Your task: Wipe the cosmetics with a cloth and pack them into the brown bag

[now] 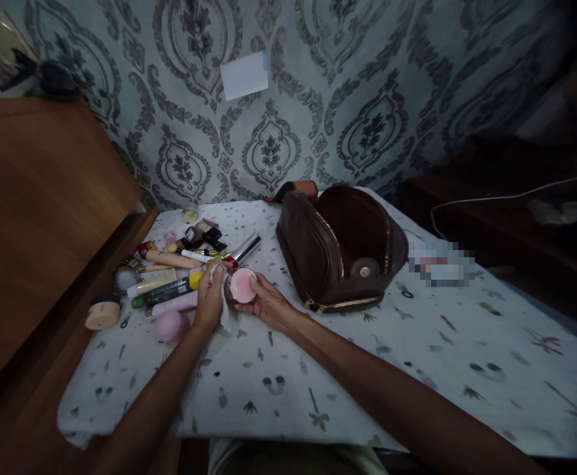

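My right hand (269,302) grips a round pink compact (242,285), its flat pink face turned up toward me. Close beside it, my left hand (211,297) pinches a crumpled white wipe (226,315) that hangs down near the compact's left edge. To the right of both hands stands a brown toiletry bag (301,254), its zipped top wide open and its inside dark. Left of my hands lie several cosmetics, among them a dark green tube (164,292) with a yellow cap, a pink ball-shaped item (171,326) and a silver tube (245,249).
A beige jar (103,312) with a dark lid sits at the table's left edge, beside a wooden cabinet (35,218). The patterned white cloth (288,396) covers the table. A blurred-out item (441,264) lies right of the bag. A white cable (511,196) runs at the far right.
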Motion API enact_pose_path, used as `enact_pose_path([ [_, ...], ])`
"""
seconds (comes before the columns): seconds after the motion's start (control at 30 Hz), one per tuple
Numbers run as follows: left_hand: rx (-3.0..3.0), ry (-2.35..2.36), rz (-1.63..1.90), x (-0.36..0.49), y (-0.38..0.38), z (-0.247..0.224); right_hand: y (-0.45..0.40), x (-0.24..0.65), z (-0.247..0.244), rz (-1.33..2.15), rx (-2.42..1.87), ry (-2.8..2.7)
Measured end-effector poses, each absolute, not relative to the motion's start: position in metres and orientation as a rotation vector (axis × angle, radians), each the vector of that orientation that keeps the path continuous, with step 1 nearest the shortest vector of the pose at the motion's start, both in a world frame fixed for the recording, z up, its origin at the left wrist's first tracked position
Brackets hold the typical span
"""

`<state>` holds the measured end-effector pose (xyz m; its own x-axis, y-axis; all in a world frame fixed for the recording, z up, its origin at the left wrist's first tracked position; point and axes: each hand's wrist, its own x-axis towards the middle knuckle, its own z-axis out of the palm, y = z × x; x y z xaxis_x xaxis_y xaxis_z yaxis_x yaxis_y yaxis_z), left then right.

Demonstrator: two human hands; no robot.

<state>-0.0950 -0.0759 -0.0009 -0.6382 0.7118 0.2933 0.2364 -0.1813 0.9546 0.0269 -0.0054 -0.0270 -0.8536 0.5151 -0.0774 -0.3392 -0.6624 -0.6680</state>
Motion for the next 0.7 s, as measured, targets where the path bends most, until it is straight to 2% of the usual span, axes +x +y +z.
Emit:
enact_pose_path([
  [0.3,1.335,1.798,1.780,-0.086,-0.078,-0.001,-0.008,0.031,-0.018,2.455,-0.348,-0.955],
  [0.53,1.444,1.832,1.727,-0.086,-0.086,0.004,-0.012,0.027,-0.024,2.216,-0.555,-1.180],
  [0.7,1.504,1.903,1.782,-0.084,-0.090,0.012,-0.010,0.029,-0.020,2.119,-0.520,-1.231],
])
